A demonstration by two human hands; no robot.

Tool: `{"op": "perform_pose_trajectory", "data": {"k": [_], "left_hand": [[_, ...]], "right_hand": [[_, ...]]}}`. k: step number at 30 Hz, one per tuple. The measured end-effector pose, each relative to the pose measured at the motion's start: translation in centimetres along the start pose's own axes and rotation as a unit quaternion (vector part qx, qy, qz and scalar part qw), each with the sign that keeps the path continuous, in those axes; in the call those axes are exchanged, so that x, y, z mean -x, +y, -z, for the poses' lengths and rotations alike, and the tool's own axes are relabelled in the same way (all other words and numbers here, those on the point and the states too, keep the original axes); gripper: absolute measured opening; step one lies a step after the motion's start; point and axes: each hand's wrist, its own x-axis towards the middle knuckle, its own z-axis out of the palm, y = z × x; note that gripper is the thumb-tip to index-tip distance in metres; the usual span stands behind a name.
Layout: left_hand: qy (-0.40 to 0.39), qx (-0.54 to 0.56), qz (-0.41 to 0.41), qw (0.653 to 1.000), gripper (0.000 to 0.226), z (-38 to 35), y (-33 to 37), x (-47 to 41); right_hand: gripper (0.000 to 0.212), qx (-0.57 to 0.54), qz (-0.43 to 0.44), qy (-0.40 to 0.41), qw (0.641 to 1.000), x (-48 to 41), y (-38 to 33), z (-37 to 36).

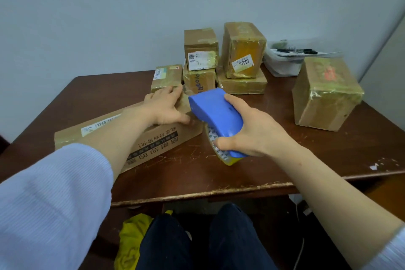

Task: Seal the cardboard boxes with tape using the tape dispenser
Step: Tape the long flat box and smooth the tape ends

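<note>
The right hand [252, 132] grips the blue plastic tape dispenser [214, 114], its nose at the end of the long flat brown cardboard box [157, 141], probably to start a strip. Just beside it, the left hand [166, 107] lies flat, steadying the box on the dark wooden tabletop [241, 173].

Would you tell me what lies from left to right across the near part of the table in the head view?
Long flat cardboard box → left hand → blue plastic tape dispenser → right hand → tape-wrapped cardboard box.

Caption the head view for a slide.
Left hand rests on a long brown cardboard box while the right hand grips a blue plastic tape dispenser.
</note>
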Motion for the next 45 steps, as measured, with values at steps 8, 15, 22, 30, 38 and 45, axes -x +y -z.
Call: {"op": "perform_pose_trajectory", "data": {"k": [8,15,22,30,38,45], "left_hand": [[-0.003,0.0,-0.002,1.0,0.114,0.0,-0.1,-0.2],[-0.047,0.053,0.003,0.997,0.112,0.5,-0.1,0.0],[0.038,0.004,0.005,0.999,0.096,-0.8,0.1,0.0],[0.042,0.001,-0.003,0.999,0.101,-1.0,-0.1,-0.2],[0.055,-0.008,-0.007,0.998,0.106,-0.8,0.0,-0.2],[0.045,-0.005,0.014,0.999,0.107,-0.4,0.8,-0.2]], "right_hand": [[0.103,0.05,-0.02,-0.039,0.998,3.9,2.4,1.7],[0.093,0.187,0.008,-0.076,0.979,0.5,-0.9,3.1],[0.078,0.233,0.015,-0.111,0.966,-3.0,-4.7,4.0],[0.064,0.243,0.0,-0.152,0.958,-4.8,-6.2,3.0],[0.088,0.301,-0.031,-0.052,0.952,-4.7,-3.6,6.4],[0.077,0.325,-0.042,0.034,0.944,-6.1,1.4,-1.0]]}}
